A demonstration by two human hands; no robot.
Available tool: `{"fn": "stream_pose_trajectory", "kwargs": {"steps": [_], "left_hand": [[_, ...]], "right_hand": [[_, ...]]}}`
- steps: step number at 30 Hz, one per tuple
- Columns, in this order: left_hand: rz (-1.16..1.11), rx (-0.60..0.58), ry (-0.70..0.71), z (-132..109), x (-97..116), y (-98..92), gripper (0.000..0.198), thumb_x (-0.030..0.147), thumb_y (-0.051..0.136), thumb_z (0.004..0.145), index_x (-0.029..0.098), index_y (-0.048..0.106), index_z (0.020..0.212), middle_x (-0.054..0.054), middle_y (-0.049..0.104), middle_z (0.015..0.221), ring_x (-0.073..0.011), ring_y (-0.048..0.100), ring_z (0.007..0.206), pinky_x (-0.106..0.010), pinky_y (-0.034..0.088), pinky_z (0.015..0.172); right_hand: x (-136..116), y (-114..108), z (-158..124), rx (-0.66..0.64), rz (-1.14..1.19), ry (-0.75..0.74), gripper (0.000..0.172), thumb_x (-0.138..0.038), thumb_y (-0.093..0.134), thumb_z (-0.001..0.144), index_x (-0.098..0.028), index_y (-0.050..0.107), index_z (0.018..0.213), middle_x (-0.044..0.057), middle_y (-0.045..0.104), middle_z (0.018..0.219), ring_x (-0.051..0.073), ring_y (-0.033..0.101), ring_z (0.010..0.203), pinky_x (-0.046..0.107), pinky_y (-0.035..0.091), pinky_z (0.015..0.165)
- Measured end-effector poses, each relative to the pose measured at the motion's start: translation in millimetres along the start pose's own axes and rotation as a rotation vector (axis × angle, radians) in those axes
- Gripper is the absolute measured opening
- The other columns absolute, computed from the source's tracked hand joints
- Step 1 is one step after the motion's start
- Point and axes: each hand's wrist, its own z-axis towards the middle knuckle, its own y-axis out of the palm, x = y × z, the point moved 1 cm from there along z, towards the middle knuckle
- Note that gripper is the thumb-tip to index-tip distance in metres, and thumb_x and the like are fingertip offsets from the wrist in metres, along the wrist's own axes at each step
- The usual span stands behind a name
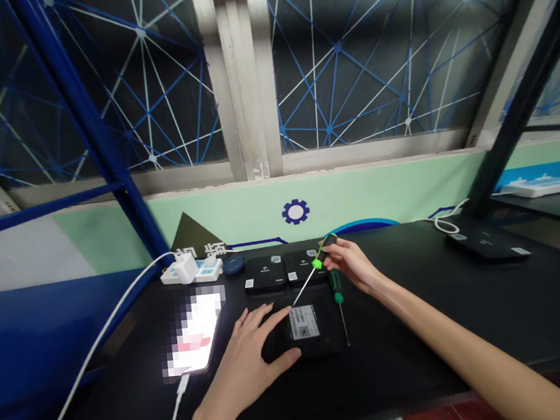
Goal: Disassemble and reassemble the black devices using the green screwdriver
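From the head view, the right hand (349,263) reaches in from the lower right, its grip closed around the handle of a green-and-black screwdriver (324,252). The shaft slants down and to the left, so its tip ends at the upper edge of a flat black box (322,341), right by the left forefinger (275,318); whether the tip touches the box is too small to tell. The left hand (248,365) is nearer the box's middle, its grip open, fingers spread and pressing on the box's near-left part beside a white label (303,321). The box lies flat on the black worktop (468,311), its long axis hard to judge. A second green-handled screwdriver (337,290) lies just to the box's right, its shaft running along the box's side. Beyond stand two small black boxes (265,274) side by side and a white power strip (191,269). A phone (193,334), its screen blurred out, lies to the left on a white cable (93,353).
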Motion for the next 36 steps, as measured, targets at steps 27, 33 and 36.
{"fn": "stream_pose_trajectory", "kwargs": {"steps": [27, 33, 36], "left_hand": [[-0.006, 0.040, 0.026, -1.4, -0.3, 2.3, 0.076, 0.066, 0.053, 0.089, 0.034, 0.027, 0.153, -0.003, 0.038, 0.155, -0.0350, 0.024, 0.146, -0.057, 0.026, 0.116], [0.002, 0.045, 0.039, -1.8, 2.4, 0.4, 0.071, 0.065, 0.052, 0.090, 0.035, 0.030, 0.151, -0.001, 0.040, 0.154, -0.0323, 0.027, 0.145, -0.054, 0.026, 0.117], [-0.017, 0.039, 0.020, -2.1, 4.4, -1.3, 0.070, 0.065, 0.052, 0.090, 0.037, 0.031, 0.150, 0.000, 0.040, 0.154, -0.0335, 0.025, 0.146, -0.056, 0.027, 0.116]], "right_hand": [[4.5, 3.4, -2.0, -0.005, -0.012, 0.006, 0.026, -0.025, 0.081, 0.072, -0.013, 0.068, 0.091, 0.002, 0.067, 0.070, 0.009, 0.061, 0.054, 0.016, 0.052, 0.047], [5.2, 4.3, -2.2, -0.012, -0.060, 0.003, 0.030, -0.029, 0.081, 0.072, -0.014, 0.068, 0.094, 0.002, 0.067, 0.072, 0.008, 0.060, 0.055, 0.015, 0.048, 0.045], [5.3, 4.0, -2.3, -0.018, -0.069, -0.005, 0.028, -0.029, 0.081, 0.073, -0.014, 0.068, 0.093, 0.002, 0.068, 0.073, 0.008, 0.060, 0.056, 0.015, 0.047, 0.045]]}}
